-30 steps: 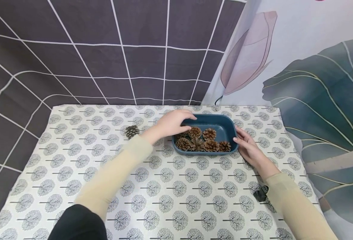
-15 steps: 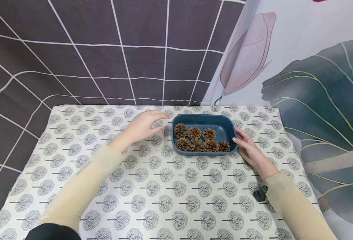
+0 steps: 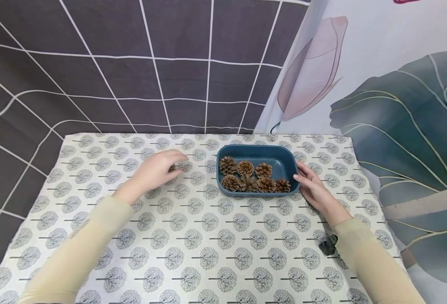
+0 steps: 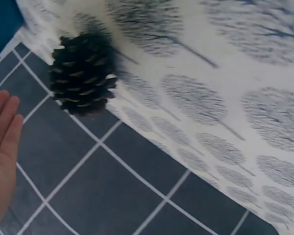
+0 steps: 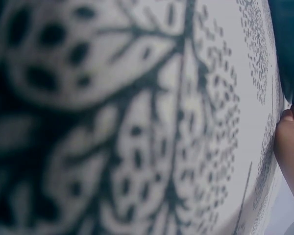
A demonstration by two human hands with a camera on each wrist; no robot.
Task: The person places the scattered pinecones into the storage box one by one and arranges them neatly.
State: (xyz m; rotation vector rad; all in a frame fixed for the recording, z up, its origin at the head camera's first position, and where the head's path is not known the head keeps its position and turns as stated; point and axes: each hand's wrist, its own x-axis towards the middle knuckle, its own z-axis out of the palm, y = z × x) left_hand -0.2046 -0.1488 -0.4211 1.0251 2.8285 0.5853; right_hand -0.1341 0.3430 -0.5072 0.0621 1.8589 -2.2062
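In the head view, a dark blue rectangular box (image 3: 278,158) with rounded corners holds several brown pine cones (image 3: 248,183). My right hand (image 3: 314,188) holds the box's right end, thumb at the rim and fingers along the outer side. To the left of the box, my left hand (image 3: 155,171) hovers low over the table with nothing in it. A single dark pine cone (image 4: 82,73) shows in the left wrist view, apart from the straight fingers (image 4: 5,115). In the head view that cone is hidden behind the left hand.
A white cloth (image 3: 216,261) printed with grey trees covers the table. Behind stands a dark curtain (image 3: 132,76) with white grid lines, and a floral curtain (image 3: 394,126) hangs on the right. A small black device (image 3: 328,245) sits at the right sleeve.
My left hand has moved left from over the box's left end to above the lone pine cone. A cone at the box's back left is now uncovered. The right hand has stayed put.
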